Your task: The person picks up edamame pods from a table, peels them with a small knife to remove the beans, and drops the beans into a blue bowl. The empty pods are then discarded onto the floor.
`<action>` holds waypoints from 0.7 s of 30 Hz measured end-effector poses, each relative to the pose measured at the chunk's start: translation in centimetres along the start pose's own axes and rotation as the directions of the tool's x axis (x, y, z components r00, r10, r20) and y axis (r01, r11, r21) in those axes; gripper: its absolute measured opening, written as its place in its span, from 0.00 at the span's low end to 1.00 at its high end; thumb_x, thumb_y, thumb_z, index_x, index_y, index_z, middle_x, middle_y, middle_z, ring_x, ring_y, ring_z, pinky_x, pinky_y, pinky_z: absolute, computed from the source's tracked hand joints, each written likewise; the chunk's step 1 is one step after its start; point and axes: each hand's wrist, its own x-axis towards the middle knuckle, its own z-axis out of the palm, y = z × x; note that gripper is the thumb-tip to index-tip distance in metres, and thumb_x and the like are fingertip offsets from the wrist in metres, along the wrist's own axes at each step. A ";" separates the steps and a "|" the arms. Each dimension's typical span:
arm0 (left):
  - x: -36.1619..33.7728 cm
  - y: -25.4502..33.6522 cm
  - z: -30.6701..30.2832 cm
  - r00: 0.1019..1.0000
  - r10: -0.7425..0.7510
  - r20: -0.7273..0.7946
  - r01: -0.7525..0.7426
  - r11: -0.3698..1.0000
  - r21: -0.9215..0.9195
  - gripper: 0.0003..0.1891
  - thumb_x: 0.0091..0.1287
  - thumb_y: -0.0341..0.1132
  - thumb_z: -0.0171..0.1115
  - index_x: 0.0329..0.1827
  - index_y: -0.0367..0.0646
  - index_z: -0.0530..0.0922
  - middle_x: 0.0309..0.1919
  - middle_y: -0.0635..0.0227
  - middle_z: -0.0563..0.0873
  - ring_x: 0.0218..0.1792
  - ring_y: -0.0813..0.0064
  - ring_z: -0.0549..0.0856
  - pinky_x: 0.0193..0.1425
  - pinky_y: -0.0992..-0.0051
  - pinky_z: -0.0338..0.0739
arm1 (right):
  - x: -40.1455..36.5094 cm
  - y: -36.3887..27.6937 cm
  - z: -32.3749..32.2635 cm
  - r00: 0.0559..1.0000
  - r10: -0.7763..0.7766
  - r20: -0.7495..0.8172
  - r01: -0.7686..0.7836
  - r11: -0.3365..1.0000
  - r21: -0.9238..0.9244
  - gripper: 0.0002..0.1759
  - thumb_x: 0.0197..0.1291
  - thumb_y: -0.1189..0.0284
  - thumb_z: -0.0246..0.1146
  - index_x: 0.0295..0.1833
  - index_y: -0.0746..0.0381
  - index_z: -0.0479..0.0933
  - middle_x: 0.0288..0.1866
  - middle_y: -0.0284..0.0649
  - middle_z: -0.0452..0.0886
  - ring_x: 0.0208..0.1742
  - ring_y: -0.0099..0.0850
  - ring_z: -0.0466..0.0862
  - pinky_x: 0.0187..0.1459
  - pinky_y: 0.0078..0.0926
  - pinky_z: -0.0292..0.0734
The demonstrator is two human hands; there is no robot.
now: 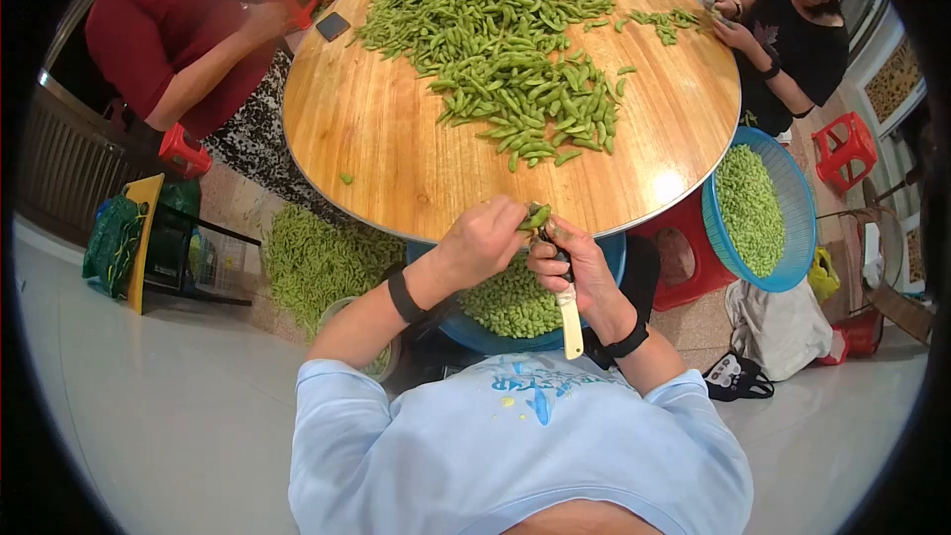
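Observation:
My left hand (483, 243) is closed, with a green soybean pod (536, 218) pinched at its fingertips over the table's near edge. My right hand (581, 266) is wrapped around a tool with a black part and a long cream-coloured handle (571, 322) that hangs below the fist. The tool's upper end meets the pod; its exact kind is hidden by my fingers. Beneath both hands is a blue basin (466, 335) holding shelled green beans (510, 302). A large heap of soybean pods (535, 89) lies on the round wooden table (386, 149).
Across to the right, a person in black (792, 40) handles pods. Another in dark red (168, 40) stands at the left. A blue basket (807, 228) of shelled beans stands right, near red stools (844, 151). Empty-looking pods (322, 263) pile on the floor. A phone (333, 27) lies on the table.

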 end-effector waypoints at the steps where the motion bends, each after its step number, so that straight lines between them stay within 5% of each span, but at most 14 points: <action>1: -0.4 -0.1 0.3 1.000 0.006 -0.005 -0.006 0.997 0.077 0.07 0.57 0.25 0.63 0.37 0.36 0.76 0.26 0.58 0.78 0.27 0.58 0.82 0.29 0.67 0.75 | 0.1 0.2 0.1 1.000 0.003 -0.007 -0.003 0.999 0.041 0.09 0.69 0.72 0.54 0.53 0.60 0.70 0.31 0.37 0.70 0.22 0.19 0.65 0.17 0.13 0.60; 3: -0.5 -0.2 0.4 1.000 0.009 -0.010 -0.008 0.988 0.155 0.07 0.56 0.24 0.63 0.37 0.36 0.76 0.24 0.57 0.77 0.28 0.53 0.81 0.29 0.65 0.75 | 0.2 0.4 0.3 1.000 0.010 -0.014 -0.009 0.997 0.083 0.08 0.69 0.72 0.54 0.52 0.60 0.70 0.31 0.37 0.70 0.22 0.19 0.65 0.17 0.13 0.60; 6: -0.6 -0.5 0.5 0.996 -0.067 -0.055 0.065 0.997 -0.048 0.09 0.56 0.24 0.66 0.38 0.33 0.77 0.23 0.60 0.80 0.25 0.63 0.82 0.27 0.70 0.75 | 0.3 0.7 0.1 0.999 -0.036 -0.030 0.036 0.999 0.015 0.09 0.69 0.72 0.54 0.53 0.60 0.70 0.31 0.37 0.70 0.22 0.19 0.65 0.17 0.13 0.60; 8: -1.1 -1.4 1.1 0.948 -0.316 0.030 0.301 0.866 -0.399 0.07 0.62 0.28 0.65 0.39 0.33 0.78 0.25 0.65 0.83 0.23 0.76 0.83 0.24 0.75 0.74 | 0.3 0.8 0.0 0.998 -0.057 -0.033 0.057 0.998 -0.018 0.12 0.69 0.72 0.55 0.55 0.61 0.71 0.31 0.37 0.70 0.22 0.19 0.65 0.17 0.12 0.61; 9: -0.9 -1.2 0.8 0.948 -0.316 0.029 0.301 0.867 -0.398 0.07 0.62 0.28 0.65 0.39 0.33 0.78 0.25 0.65 0.83 0.23 0.76 0.83 0.24 0.75 0.74 | 0.2 0.6 0.2 0.998 -0.057 -0.032 0.056 0.998 -0.020 0.12 0.69 0.72 0.55 0.55 0.61 0.71 0.31 0.37 0.70 0.22 0.19 0.65 0.17 0.12 0.61; 11: -0.5 -0.4 0.2 0.721 -0.592 0.361 0.621 0.320 -0.715 0.08 0.67 0.31 0.62 0.41 0.33 0.79 0.26 0.69 0.85 0.23 0.85 0.81 0.21 0.81 0.72 | -0.1 0.3 0.7 0.993 -0.104 -0.049 0.096 0.986 -0.133 0.14 0.69 0.70 0.55 0.58 0.61 0.71 0.31 0.36 0.71 0.22 0.18 0.67 0.18 0.13 0.61; 12: -0.6 -0.3 0.3 0.720 -0.592 0.360 0.621 0.319 -0.716 0.08 0.67 0.31 0.62 0.41 0.33 0.79 0.26 0.69 0.85 0.23 0.85 0.81 0.21 0.81 0.72 | -0.1 0.5 0.5 0.993 -0.103 -0.050 0.096 0.986 -0.133 0.14 0.69 0.70 0.55 0.58 0.61 0.71 0.31 0.36 0.71 0.22 0.18 0.67 0.18 0.13 0.61; 14: -0.7 0.2 0.9 0.698 -0.623 0.354 0.629 0.297 -0.718 0.07 0.70 0.31 0.59 0.42 0.34 0.79 0.26 0.70 0.85 0.22 0.86 0.81 0.21 0.84 0.71 | 0.2 1.0 -0.2 0.950 -0.304 -0.074 0.220 0.817 -0.533 0.16 0.69 0.72 0.55 0.60 0.63 0.71 0.31 0.34 0.74 0.23 0.17 0.68 0.17 0.14 0.62; 15: -0.8 0.7 1.2 0.696 -0.624 0.355 0.630 0.295 -0.718 0.07 0.70 0.31 0.59 0.42 0.34 0.79 0.26 0.70 0.85 0.22 0.86 0.81 0.21 0.84 0.71 | 0.2 1.2 -0.2 0.950 -0.302 -0.076 0.218 0.818 -0.533 0.16 0.69 0.72 0.55 0.60 0.63 0.71 0.31 0.34 0.74 0.23 0.17 0.68 0.17 0.14 0.62; 17: -0.7 1.8 1.5 0.786 -0.604 0.131 0.573 0.634 -0.519 0.07 0.70 0.30 0.57 0.42 0.34 0.79 0.26 0.67 0.85 0.22 0.82 0.82 0.22 0.82 0.72 | 0.5 1.3 -0.1 0.881 -0.471 -0.039 0.242 0.522 -0.818 0.16 0.67 0.76 0.56 0.59 0.65 0.72 0.32 0.33 0.76 0.24 0.16 0.72 0.20 0.15 0.66; 21: -1.4 2.0 1.8 0.873 -0.487 0.017 0.465 0.821 -0.332 0.07 0.70 0.28 0.56 0.43 0.34 0.79 0.24 0.63 0.83 0.22 0.78 0.82 0.24 0.77 0.74 | 1.0 1.2 0.3 0.796 -0.606 -0.018 0.253 0.360 -0.898 0.17 0.63 0.80 0.59 0.57 0.67 0.71 0.33 0.34 0.77 0.27 0.18 0.75 0.26 0.18 0.71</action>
